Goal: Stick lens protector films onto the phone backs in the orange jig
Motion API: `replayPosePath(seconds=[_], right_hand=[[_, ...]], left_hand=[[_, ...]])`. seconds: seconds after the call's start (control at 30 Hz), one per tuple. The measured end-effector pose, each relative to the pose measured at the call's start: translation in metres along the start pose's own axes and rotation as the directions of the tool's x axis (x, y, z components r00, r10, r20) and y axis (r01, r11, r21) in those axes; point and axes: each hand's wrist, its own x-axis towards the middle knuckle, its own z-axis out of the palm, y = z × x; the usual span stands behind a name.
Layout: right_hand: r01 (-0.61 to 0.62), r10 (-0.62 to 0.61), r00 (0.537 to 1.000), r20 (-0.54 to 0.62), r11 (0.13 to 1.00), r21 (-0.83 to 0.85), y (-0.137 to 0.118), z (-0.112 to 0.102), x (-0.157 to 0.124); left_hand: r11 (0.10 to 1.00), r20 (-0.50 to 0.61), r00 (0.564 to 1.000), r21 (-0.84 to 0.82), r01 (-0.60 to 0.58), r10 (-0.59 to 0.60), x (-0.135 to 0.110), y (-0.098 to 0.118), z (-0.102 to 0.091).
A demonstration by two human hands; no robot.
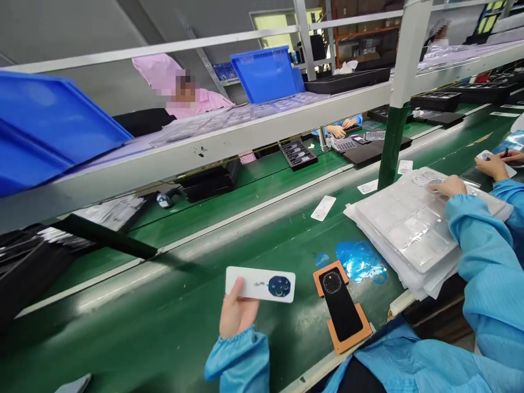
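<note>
My left hand (239, 311) grips a white card (249, 281) above the green belt, with the thumb on its face. A dark blue piece with several camera-lens circles (279, 286) is on the card's right end. My right hand (450, 187) reaches onto a stack of clear plastic trays (413, 224), fingers drawn together by some ring-shaped outlines; anything between them is hidden. Between my hands, a black phone (341, 308) with a round camera area lies in an orange fixture (355, 331). Crumpled blue film (362, 262) lies beside it.
White cards (323, 208) lie along the belt (196, 322). A green-and-white post (397, 114) and a shelf with blue bins (266, 73) stand ahead. A co-worker's hands (497, 165) are at the far right; another person (184, 90) sits across the line.
</note>
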Motion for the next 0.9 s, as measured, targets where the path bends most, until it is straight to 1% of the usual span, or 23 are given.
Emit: replayPosePath(seconds=[0.03,0.07,0.1,0.13,0.17,0.2,0.23,0.27,0.3,0.33,0.37,0.4,0.43,0.5,0.53,0.57,0.6,0.67,0.7,0.73,0.77,0.87,0.9], right_hand=[[0.005,-0.005,0.998,0.056,1.0,-0.005,-0.004,-0.004,-0.003],[0.007,-0.005,0.992,0.125,1.0,-0.011,-0.008,-0.007,-0.011],[0.011,-0.007,0.98,0.201,1.0,-0.017,-0.013,-0.009,-0.024],[0.032,-0.031,0.961,0.273,0.999,0.003,-0.019,-0.01,-0.043],[0.062,-0.077,0.934,0.35,0.997,0.054,-0.026,-0.008,-0.067],[0.099,-0.146,0.892,0.429,0.987,0.13,-0.033,-0.006,-0.095],[0.139,-0.248,0.833,0.495,0.959,0.246,-0.04,-0.002,-0.125],[0.18,-0.371,0.754,0.542,0.91,0.372,-0.047,0.003,-0.157],[0.228,-0.495,0.659,0.566,0.849,0.477,-0.054,0.009,-0.189],[0.28,-0.602,0.566,0.564,0.783,0.555,-0.059,0.018,-0.218],[0.34,-0.683,0.484,0.547,0.722,0.602,-0.064,0.028,-0.246],[0.404,-0.744,0.427,0.514,0.666,0.627,-0.068,0.04,-0.27],[0.466,-0.787,0.397,0.473,0.616,0.635,-0.07,0.053,-0.291],[0.563,-0.843,0.368,0.391,0.537,0.628,-0.073,0.08,-0.323],[0.602,-0.866,0.345,0.363,0.501,0.622,-0.074,0.092,-0.335],[0.641,-0.886,0.305,0.349,0.462,0.613,-0.075,0.1,-0.343],[0.683,-0.903,0.253,0.348,0.421,0.597,-0.075,0.106,-0.35],[0.773,-0.92,0.15,0.363,0.338,0.537,-0.072,0.109,-0.357],[0.813,-0.921,0.119,0.37,0.305,0.497,-0.07,0.108,-0.36],[0.844,-0.921,0.102,0.376,0.28,0.457,-0.068,0.106,-0.361],[0.867,-0.92,0.095,0.38,0.264,0.423,-0.066,0.103,-0.362],[0.892,-0.915,0.097,0.392,0.254,0.373,-0.063,0.097,-0.364],[0.891,-0.912,0.098,0.398,0.258,0.372,-0.064,0.096,-0.363]], left_hand=[[0.995,-0.044,0.994,-0.025,0.1,-0.101,-0.006,-0.015,-0.01],[0.979,-0.078,0.976,-0.047,0.199,-0.202,-0.013,-0.03,-0.018],[0.952,-0.092,0.949,-0.069,0.298,-0.303,-0.02,-0.045,-0.026],[0.914,-0.076,0.913,-0.088,0.395,-0.402,-0.028,-0.06,-0.032],[0.871,-0.032,0.874,-0.104,0.48,-0.485,-0.038,-0.074,-0.036],[0.827,0.028,0.834,-0.116,0.55,-0.551,-0.049,-0.086,-0.039],[0.787,0.092,0.794,-0.105,0.608,-0.601,-0.059,-0.097,-0.04],[0.763,0.143,0.763,-0.068,0.643,-0.63,-0.068,-0.106,-0.039],[0.744,0.157,0.739,-0.036,0.667,-0.655,-0.075,-0.113,-0.038],[0.744,0.16,0.738,-0.025,0.667,-0.656,-0.079,-0.118,-0.037],[0.759,0.176,0.749,-0.014,0.651,-0.639,-0.08,-0.12,-0.036],[0.781,0.204,0.765,-0.001,0.624,-0.611,-0.08,-0.12,-0.036],[0.81,0.234,0.787,0.006,0.586,-0.571,-0.079,-0.119,-0.035],[0.855,0.287,0.819,0.002,0.518,-0.497,-0.076,-0.112,-0.035],[0.864,0.299,0.827,-0.015,0.503,-0.476,-0.076,-0.109,-0.035],[0.861,0.309,0.825,-0.035,0.507,-0.473,-0.076,-0.106,-0.034],[0.848,0.32,0.814,-0.054,0.527,-0.485,-0.076,-0.104,-0.034],[0.811,0.353,0.776,-0.073,0.58,-0.523,-0.078,-0.102,-0.034],[0.802,0.373,0.762,-0.074,0.593,-0.529,-0.079,-0.103,-0.035],[0.802,0.391,0.755,-0.067,0.593,-0.525,-0.08,-0.105,-0.035],[0.812,0.408,0.755,-0.054,0.582,-0.514,-0.08,-0.106,-0.036],[0.848,0.433,0.76,0.02,0.53,-0.485,-0.081,-0.112,-0.037],[0.859,0.423,0.77,0.039,0.51,-0.477,-0.081,-0.113,-0.036]])
